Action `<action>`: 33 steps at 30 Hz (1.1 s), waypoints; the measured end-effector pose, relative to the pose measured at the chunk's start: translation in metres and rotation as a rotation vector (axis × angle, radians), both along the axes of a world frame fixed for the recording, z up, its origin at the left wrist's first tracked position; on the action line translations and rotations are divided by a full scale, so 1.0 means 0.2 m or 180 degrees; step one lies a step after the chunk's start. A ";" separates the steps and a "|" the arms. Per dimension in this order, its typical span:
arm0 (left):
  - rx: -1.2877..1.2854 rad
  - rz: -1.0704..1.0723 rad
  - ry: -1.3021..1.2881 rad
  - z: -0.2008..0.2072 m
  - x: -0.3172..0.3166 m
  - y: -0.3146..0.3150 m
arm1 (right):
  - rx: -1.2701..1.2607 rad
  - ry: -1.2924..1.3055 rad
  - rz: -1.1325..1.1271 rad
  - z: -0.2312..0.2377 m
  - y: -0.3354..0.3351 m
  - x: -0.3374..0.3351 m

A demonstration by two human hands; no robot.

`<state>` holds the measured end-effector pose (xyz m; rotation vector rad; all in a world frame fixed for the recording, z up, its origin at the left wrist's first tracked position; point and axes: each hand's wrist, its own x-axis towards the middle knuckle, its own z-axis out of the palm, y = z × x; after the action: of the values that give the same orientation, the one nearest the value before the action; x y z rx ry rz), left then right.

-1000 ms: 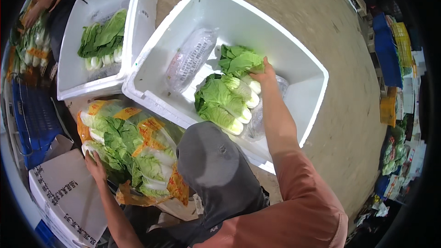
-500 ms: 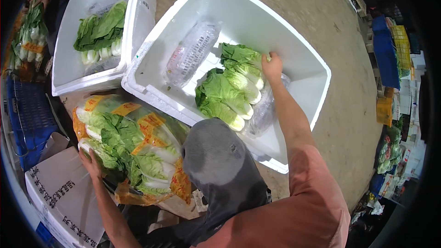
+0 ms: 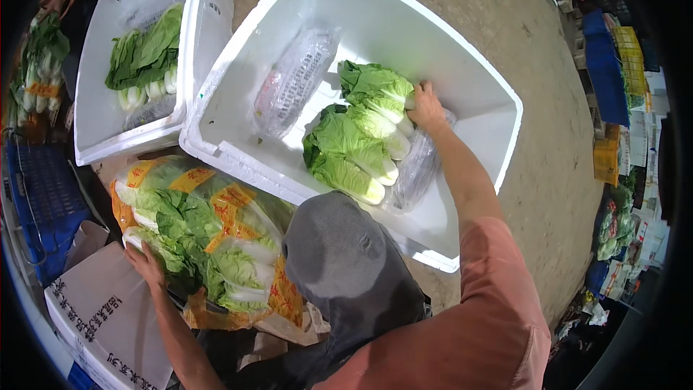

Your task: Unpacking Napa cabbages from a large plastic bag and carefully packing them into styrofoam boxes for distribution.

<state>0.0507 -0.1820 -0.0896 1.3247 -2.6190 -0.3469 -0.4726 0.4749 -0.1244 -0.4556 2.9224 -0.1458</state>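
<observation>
Several green-and-white Chinese cabbages (image 3: 354, 155) lie side by side in a large white foam box (image 3: 404, 0). My right hand (image 3: 427, 107) reaches into the box, its fingers curled against the far cabbage (image 3: 379, 90) at the right of the group. At the lower left, a clear plastic bag with orange printing (image 3: 231, 206) holds more cabbages. My left hand (image 3: 148, 263) grips the white base end of a cabbage (image 3: 155, 245) at the bag's left side; part of its grip is hidden.
Two clear plastic-wrapped bundles (image 3: 296, 83) (image 3: 419, 170) lie in the large box. Another foam box (image 3: 133, 141) with leafy greens stands at the left. A white carton (image 3: 108, 310) and blue crate (image 3: 47, 195) are at the lower left. My knee (image 3: 336, 245) rises before the box.
My right hand has shifted slightly lower, its fingers now closer in on the far cabbage. My left hand stays on the bagged cabbage. The whole view has shifted a little.
</observation>
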 end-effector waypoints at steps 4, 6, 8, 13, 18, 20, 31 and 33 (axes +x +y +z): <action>-0.0021 0.0026 -0.0135 0.02 0.01 0.00 | -0.0002 -0.0500 -0.0163 0.06 0.00 0.01; 0.0008 0.0049 -0.0108 0.01 0.01 0.01 | -0.0094 0.0593 0.0788 0.08 0.02 0.03; 0.0037 0.0069 -0.0088 0.02 0.01 0.01 | -0.0200 0.1103 0.0861 0.10 0.01 0.04; 0.0034 0.0056 -0.0040 0.02 0.01 0.00 | 0.0165 0.2140 0.0686 0.06 -0.01 0.04; 0.0054 0.0014 -0.0032 0.03 0.03 0.00 | 0.0996 0.1254 0.0178 -0.09 -0.05 0.13; 0.0152 -0.0040 -0.0002 0.04 0.02 -0.01 | 0.1110 0.1240 0.0163 -0.10 -0.05 0.14; -0.0482 0.0719 -0.0544 0.13 -0.03 -0.11 | -0.0020 0.0395 -0.1766 0.00 -0.60 0.12; -0.0277 0.0592 -0.0840 0.06 -0.17 -0.09 | 0.0541 0.0979 -0.1942 -0.31 -0.45 0.07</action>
<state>0.0173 -0.1996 -0.0778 1.6682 -2.6479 -0.0307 -0.4587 0.3839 -0.1859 0.4917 3.2336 0.1048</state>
